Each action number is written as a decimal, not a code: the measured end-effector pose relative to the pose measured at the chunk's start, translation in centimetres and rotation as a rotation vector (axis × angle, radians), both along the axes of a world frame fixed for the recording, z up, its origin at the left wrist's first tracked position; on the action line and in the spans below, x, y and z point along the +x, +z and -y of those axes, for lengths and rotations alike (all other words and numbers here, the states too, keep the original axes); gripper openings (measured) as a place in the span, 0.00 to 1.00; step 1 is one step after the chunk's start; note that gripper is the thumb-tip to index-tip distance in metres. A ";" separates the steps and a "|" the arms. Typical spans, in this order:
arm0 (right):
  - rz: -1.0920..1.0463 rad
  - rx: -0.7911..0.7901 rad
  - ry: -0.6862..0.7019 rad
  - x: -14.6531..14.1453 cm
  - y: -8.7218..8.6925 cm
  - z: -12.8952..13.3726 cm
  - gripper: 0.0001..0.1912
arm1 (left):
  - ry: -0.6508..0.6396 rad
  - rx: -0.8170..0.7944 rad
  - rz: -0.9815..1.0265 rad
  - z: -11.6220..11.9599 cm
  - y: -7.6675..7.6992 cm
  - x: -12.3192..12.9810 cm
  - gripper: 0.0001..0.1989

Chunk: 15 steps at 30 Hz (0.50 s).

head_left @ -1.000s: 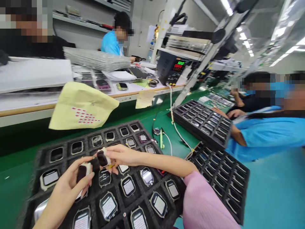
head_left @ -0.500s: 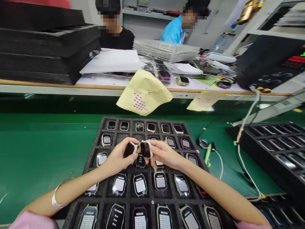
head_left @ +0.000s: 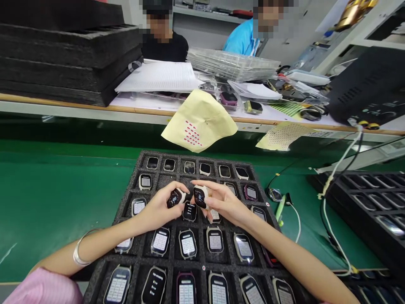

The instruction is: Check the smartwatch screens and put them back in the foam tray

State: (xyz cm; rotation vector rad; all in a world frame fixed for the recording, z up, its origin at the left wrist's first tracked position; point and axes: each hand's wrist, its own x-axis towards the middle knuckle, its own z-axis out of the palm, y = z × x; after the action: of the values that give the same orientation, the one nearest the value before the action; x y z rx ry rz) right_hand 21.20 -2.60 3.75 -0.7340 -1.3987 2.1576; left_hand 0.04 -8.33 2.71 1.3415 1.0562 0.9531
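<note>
My left hand (head_left: 164, 207) grips a strapless smartwatch (head_left: 175, 197) with a pale case, its dark face lit with a small picture. Close beside it, my right hand (head_left: 223, 200) holds a second pale smartwatch (head_left: 200, 196), its screen lit in a similar way. Both are held above a black foam tray (head_left: 202, 268) divided into compartments. Several watches lie in it, many with a white grid on screen, such as one watch (head_left: 187, 244) in the middle. Just below my hands, another watch (head_left: 190, 211) shows white text on black. My hands hide some compartments.
A second foam tray (head_left: 354, 211) of watches stands at the right, near a white cable (head_left: 325, 211) and a green tool (head_left: 279, 209). Stacked black foam trays (head_left: 63, 59) fill the shelf's left. Yellow paper (head_left: 202, 120) hangs from its edge. Two people (head_left: 166, 44) are behind.
Both held watches' screens have gone from dark to lit with a picture. My hands have drawn slightly apart. The whole view has shifted a little.
</note>
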 end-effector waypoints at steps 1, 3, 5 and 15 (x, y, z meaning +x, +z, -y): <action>-0.004 0.006 0.004 0.0 0.0 0.0 0.31 | -0.010 0.011 -0.012 0.0 0.0 0.0 0.12; -0.016 0.016 0.017 0.0 -0.1 0.1 0.30 | 0.008 0.015 -0.025 0.0 0.0 0.0 0.13; -0.018 0.023 0.026 0.1 -0.1 0.1 0.29 | 0.065 0.043 -0.042 -0.1 0.0 -0.1 0.14; -0.037 0.037 -0.024 0.4 0.3 -0.2 0.27 | 0.130 0.144 -0.083 -0.3 0.3 -0.2 0.14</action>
State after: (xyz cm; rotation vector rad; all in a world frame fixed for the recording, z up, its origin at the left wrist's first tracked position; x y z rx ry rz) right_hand 21.58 -2.45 4.09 -0.6896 -1.4002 2.1108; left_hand -0.21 -8.06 3.00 1.4537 1.1675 1.0951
